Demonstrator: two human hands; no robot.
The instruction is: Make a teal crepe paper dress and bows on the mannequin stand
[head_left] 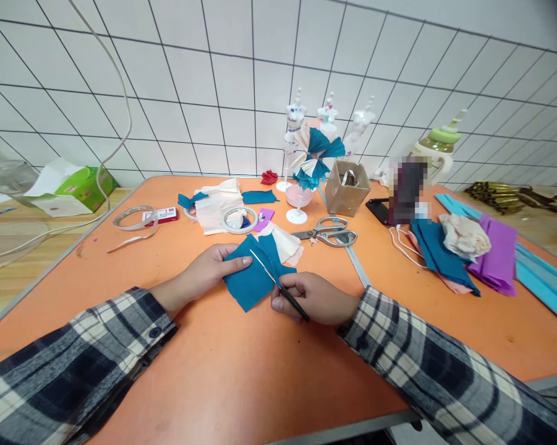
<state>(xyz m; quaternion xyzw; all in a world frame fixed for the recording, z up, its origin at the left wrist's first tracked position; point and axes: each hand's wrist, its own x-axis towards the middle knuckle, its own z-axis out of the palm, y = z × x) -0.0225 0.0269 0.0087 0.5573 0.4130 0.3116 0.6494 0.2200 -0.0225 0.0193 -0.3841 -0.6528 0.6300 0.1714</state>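
A teal piece of crepe paper point(253, 279) lies on the orange table point(222, 364) in front of me. My left hand point(204, 272) rests on its left edge, fingers pressed together and holding it down. My right hand point(313, 298) is closed around thin black-handled tweezers point(278, 283), whose metal tips reach over the teal paper. Cream paper pieces point(287, 242) lie just behind the teal piece.
Large scissors point(327, 233) and a metal ruler point(356, 262) lie behind my right hand. Tape rolls point(239, 220), a brown box point(347, 187), small mannequin stands with a paper flower point(316, 154), and a pile of blue and purple paper point(473, 253) crowd the back and right. A tissue box point(72, 188) sits far left.
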